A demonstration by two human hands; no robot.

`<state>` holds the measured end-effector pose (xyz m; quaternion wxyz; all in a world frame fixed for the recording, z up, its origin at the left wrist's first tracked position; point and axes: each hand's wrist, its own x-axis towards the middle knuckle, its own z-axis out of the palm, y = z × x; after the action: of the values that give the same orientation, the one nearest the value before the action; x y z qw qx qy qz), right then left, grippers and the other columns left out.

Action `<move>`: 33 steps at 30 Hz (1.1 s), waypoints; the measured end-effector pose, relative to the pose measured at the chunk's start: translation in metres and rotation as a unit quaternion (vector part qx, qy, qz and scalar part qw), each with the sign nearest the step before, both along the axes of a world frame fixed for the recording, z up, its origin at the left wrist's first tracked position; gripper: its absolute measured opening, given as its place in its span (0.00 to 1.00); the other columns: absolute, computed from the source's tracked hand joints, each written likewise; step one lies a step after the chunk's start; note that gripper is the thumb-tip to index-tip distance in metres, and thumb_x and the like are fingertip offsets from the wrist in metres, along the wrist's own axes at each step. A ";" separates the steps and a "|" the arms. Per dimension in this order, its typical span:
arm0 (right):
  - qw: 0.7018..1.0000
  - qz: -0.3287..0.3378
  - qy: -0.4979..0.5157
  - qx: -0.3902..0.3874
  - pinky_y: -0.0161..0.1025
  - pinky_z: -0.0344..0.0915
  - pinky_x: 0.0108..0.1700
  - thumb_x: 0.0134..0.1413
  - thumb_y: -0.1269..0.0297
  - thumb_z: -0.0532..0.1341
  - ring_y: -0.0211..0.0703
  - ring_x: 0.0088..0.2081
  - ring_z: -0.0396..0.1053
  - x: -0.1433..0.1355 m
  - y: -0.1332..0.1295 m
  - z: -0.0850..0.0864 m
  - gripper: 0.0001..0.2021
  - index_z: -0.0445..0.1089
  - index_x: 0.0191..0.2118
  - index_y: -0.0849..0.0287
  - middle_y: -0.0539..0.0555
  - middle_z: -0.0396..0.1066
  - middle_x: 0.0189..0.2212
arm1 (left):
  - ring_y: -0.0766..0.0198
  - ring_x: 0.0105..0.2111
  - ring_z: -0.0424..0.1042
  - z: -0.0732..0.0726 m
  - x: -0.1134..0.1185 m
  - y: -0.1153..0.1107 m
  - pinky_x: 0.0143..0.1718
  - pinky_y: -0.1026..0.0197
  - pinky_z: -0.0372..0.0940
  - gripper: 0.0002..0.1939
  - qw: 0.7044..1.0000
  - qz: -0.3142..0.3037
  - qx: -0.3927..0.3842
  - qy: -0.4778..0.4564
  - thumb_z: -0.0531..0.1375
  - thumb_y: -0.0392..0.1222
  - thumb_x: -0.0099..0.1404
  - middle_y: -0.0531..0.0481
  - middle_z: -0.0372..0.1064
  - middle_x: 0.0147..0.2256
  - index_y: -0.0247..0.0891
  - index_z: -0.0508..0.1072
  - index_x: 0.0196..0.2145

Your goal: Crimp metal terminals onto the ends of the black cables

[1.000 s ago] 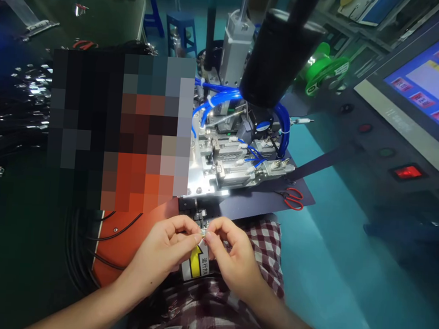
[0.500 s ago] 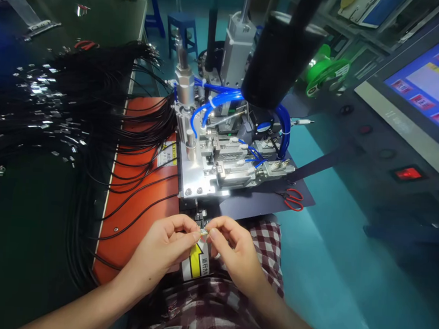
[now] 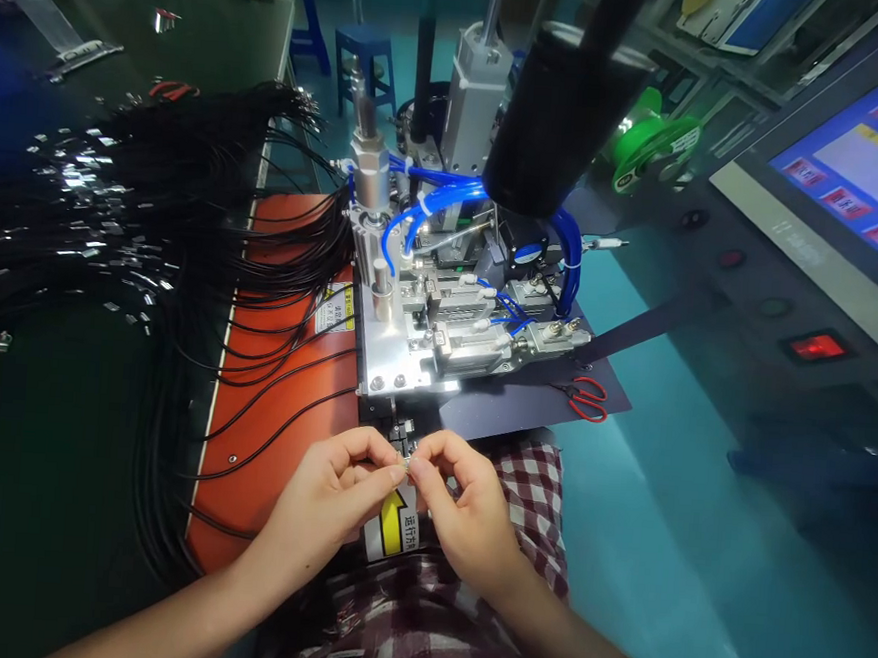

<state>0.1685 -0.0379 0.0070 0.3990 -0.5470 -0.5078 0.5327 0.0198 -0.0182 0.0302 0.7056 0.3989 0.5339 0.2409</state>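
Note:
Both hands meet in front of the machine, fingertips almost touching. My left hand point(image 3: 349, 478) pinches a small shiny metal piece point(image 3: 405, 462) between thumb and index finger. My right hand point(image 3: 464, 496) grips the other side of that piece in the same way. Most of it is hidden by the fingers, so its exact kind does not show. Just beyond the fingertips is a dark track point(image 3: 394, 431) with a small metal connector in it. Below them lies a white label with a yellow arrow point(image 3: 391, 526).
A metal machine point(image 3: 438, 339) with blue air hoses point(image 3: 449, 191) stands ahead. Black cables point(image 3: 290, 304) run over the orange surface point(image 3: 266, 437) at left. Red-handled scissors point(image 3: 589, 398) lie at right. A lit control screen point(image 3: 863, 178) and black cylinder point(image 3: 543, 126) rise above.
My right hand has shifted slightly left, closing the gap between the fingertips. Less of the small metal piece shows now.

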 end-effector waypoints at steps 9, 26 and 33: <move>0.999 0.009 0.030 -0.014 0.33 0.58 0.27 0.60 0.66 0.54 0.35 0.24 0.59 0.000 -0.003 0.000 0.08 0.61 0.29 0.58 0.46 0.60 0.23 | 0.76 0.14 0.41 -0.002 0.000 0.000 0.14 0.71 0.40 0.14 0.999 0.006 -0.028 -0.031 0.57 0.49 0.61 0.63 0.46 0.13 0.36 0.65 0.27; 0.999 0.013 0.009 -0.034 0.33 0.57 0.23 0.58 0.62 0.56 0.35 0.21 0.61 0.014 0.034 -0.027 0.09 0.63 0.29 0.59 0.48 0.64 0.24 | 0.66 0.34 0.67 -0.019 -0.018 0.019 0.36 0.66 0.63 0.10 0.846 -0.139 0.445 0.258 0.50 0.33 0.66 0.49 0.64 0.34 0.37 0.71 0.39; 0.998 0.015 0.011 -0.052 0.31 0.55 0.22 0.56 0.62 0.57 0.34 0.22 0.57 0.014 0.039 -0.032 0.09 0.64 0.28 0.60 0.48 0.64 0.23 | 0.65 0.33 0.69 -0.029 -0.024 0.025 0.33 0.65 0.66 0.16 0.772 -0.210 0.525 0.289 0.47 0.31 0.67 0.47 0.66 0.35 0.38 0.69 0.47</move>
<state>0.1821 0.0010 -0.0248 0.3673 -0.5541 -0.4828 0.5701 -0.0045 0.0065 0.0015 0.2319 0.8603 0.4059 0.2032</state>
